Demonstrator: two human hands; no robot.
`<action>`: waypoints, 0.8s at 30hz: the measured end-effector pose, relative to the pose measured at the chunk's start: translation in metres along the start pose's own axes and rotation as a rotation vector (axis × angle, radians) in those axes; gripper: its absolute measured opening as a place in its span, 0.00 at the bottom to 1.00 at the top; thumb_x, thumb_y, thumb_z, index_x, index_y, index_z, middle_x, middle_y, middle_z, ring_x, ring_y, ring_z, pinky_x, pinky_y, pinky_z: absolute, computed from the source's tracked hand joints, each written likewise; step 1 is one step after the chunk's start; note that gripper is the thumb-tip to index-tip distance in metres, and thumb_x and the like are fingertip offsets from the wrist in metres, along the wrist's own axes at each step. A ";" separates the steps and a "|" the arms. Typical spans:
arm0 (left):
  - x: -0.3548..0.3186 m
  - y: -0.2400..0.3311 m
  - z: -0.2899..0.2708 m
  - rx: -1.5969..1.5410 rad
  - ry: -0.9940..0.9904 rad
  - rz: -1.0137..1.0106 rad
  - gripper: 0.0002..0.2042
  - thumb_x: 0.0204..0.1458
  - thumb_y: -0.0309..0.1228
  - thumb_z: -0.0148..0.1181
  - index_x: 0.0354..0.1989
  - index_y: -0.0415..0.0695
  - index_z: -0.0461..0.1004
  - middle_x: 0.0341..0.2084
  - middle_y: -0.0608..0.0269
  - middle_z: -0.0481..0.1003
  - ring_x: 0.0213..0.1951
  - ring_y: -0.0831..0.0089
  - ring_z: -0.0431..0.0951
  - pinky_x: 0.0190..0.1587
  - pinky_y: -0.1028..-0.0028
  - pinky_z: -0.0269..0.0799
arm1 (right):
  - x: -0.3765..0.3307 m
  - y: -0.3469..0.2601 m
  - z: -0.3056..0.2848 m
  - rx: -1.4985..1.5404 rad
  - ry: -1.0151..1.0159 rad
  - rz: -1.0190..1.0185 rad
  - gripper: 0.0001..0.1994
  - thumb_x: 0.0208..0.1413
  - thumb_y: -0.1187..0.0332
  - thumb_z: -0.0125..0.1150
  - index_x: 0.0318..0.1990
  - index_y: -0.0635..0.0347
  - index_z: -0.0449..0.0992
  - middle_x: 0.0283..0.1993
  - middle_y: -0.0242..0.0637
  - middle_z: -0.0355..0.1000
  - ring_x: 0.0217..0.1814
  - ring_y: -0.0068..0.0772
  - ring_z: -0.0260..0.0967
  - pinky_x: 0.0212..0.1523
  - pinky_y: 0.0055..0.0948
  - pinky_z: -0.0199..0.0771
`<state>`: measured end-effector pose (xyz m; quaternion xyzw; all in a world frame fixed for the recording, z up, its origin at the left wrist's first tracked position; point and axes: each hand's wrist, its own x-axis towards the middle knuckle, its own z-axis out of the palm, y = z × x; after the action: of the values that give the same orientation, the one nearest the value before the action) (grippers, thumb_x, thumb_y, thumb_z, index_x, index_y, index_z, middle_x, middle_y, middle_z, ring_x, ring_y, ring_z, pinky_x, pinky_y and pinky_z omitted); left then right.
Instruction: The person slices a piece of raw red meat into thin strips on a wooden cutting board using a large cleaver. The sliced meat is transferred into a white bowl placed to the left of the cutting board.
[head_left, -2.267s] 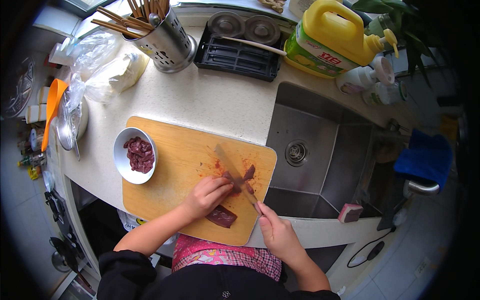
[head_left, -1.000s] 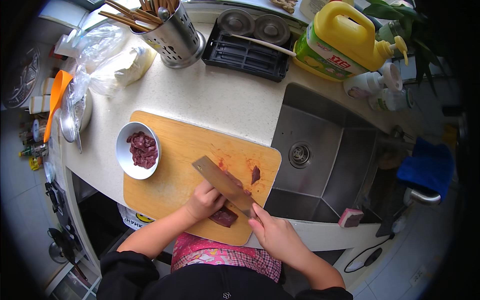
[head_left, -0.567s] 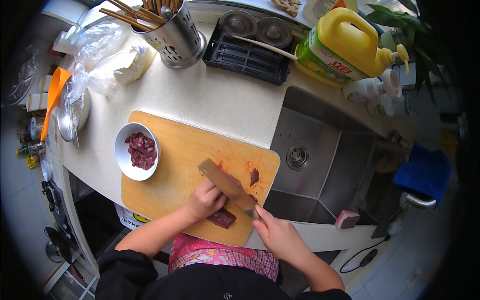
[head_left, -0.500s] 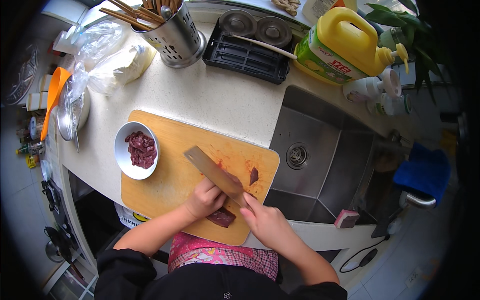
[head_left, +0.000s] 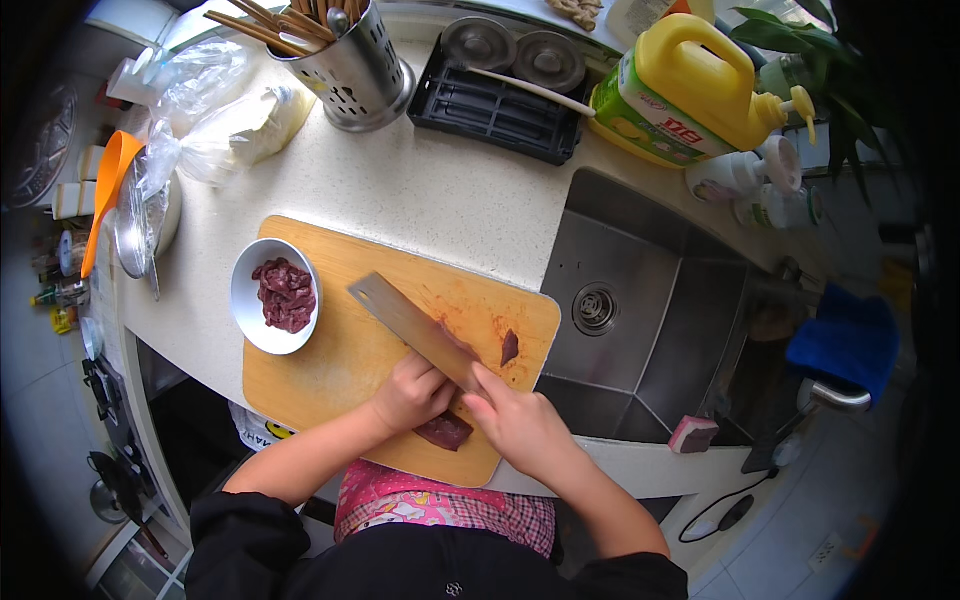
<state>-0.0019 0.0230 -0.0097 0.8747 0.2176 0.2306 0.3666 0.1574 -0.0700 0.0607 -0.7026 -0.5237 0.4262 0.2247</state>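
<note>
My right hand (head_left: pixel 522 424) grips the handle of a cleaver (head_left: pixel 412 322), whose broad blade slants up and to the left across the wooden cutting board (head_left: pixel 340 375). With fingers curled, my left hand (head_left: pixel 410 393) presses on a piece of dark red meat (head_left: pixel 446 431). That piece shows below my fingers, while the blade covers part of it. A small scrap of meat (head_left: pixel 510 347) lies on the board's right side among red smears. On the board's left stands a white bowl (head_left: pixel 241 315) holding several sliced meat pieces (head_left: pixel 286 296).
Right of the board is a steel sink (head_left: pixel 625 330), with a pink-and-white sponge (head_left: pixel 692 435) on its near edge. Behind stand a chopstick holder (head_left: pixel 365 85), a black tray (head_left: pixel 490 110) and a yellow detergent jug (head_left: pixel 675 95). Plastic bags (head_left: pixel 225 130) lie at the far left.
The cleaver and my right hand have shifted slightly up and to the left across the meat. My left hand stays almost in place on the meat.
</note>
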 end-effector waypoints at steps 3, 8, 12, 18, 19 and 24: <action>0.000 0.002 0.000 0.002 -0.010 0.021 0.14 0.37 0.18 0.62 0.36 0.36 0.77 0.35 0.50 0.75 0.36 0.53 0.77 0.40 0.62 0.75 | 0.011 -0.010 -0.001 -0.010 -0.038 0.041 0.20 0.61 0.61 0.52 0.55 0.64 0.67 0.32 0.51 0.75 0.32 0.57 0.73 0.30 0.45 0.75; -0.001 0.001 0.000 -0.006 0.021 -0.016 0.09 0.40 0.17 0.64 0.32 0.36 0.77 0.33 0.54 0.75 0.35 0.57 0.77 0.39 0.66 0.75 | -0.036 0.023 -0.018 0.220 0.039 0.129 0.20 0.63 0.60 0.50 0.55 0.67 0.68 0.25 0.52 0.73 0.29 0.48 0.76 0.29 0.38 0.74; -0.002 0.000 0.001 -0.031 0.048 0.003 0.08 0.40 0.15 0.65 0.31 0.36 0.77 0.30 0.55 0.76 0.34 0.60 0.78 0.39 0.67 0.76 | -0.061 0.017 -0.034 0.512 -0.003 0.354 0.20 0.66 0.61 0.47 0.59 0.65 0.66 0.22 0.47 0.70 0.26 0.35 0.73 0.31 0.32 0.72; 0.001 0.002 0.000 -0.044 0.041 -0.006 0.08 0.40 0.16 0.65 0.31 0.37 0.77 0.30 0.55 0.76 0.32 0.60 0.78 0.36 0.68 0.75 | -0.060 0.035 -0.017 0.495 -0.039 0.291 0.19 0.66 0.62 0.46 0.57 0.68 0.68 0.23 0.45 0.70 0.25 0.31 0.72 0.32 0.30 0.71; 0.001 0.002 -0.001 -0.038 0.044 0.001 0.08 0.40 0.16 0.65 0.31 0.37 0.77 0.30 0.55 0.76 0.32 0.60 0.78 0.35 0.69 0.75 | -0.048 0.036 -0.021 0.489 -0.017 0.260 0.19 0.66 0.62 0.46 0.57 0.67 0.68 0.24 0.45 0.70 0.26 0.32 0.73 0.33 0.29 0.71; 0.001 0.000 -0.001 -0.039 0.049 0.019 0.08 0.40 0.16 0.66 0.30 0.37 0.77 0.30 0.55 0.76 0.31 0.60 0.77 0.34 0.69 0.75 | -0.020 0.023 -0.034 0.464 0.036 0.193 0.19 0.66 0.62 0.47 0.57 0.67 0.68 0.30 0.52 0.74 0.32 0.42 0.77 0.37 0.30 0.73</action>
<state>-0.0020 0.0238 -0.0093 0.8634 0.2138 0.2597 0.3760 0.1971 -0.0919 0.0684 -0.6865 -0.3382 0.5418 0.3476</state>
